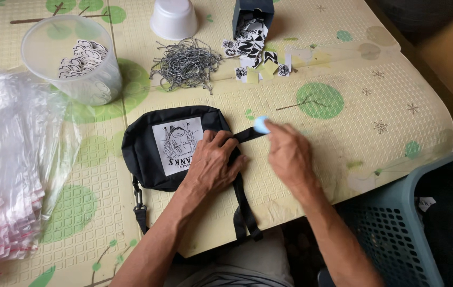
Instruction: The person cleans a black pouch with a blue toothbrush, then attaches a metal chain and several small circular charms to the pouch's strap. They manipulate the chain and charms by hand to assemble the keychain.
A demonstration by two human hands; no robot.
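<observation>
Just one view here, from a camera on the person's head, angled steeply down and a bit forward over the counter (343, 64). It sits close, about arm's reach, so both forearms come in from the bottom edge and the left hand (213, 165) and right hand (288, 151) land near the middle. The counter's far edge is cut off at the top; a teal basket (396, 212) fills the bottom right corner and clear plastic bags (3, 170) run along the left edge.
</observation>
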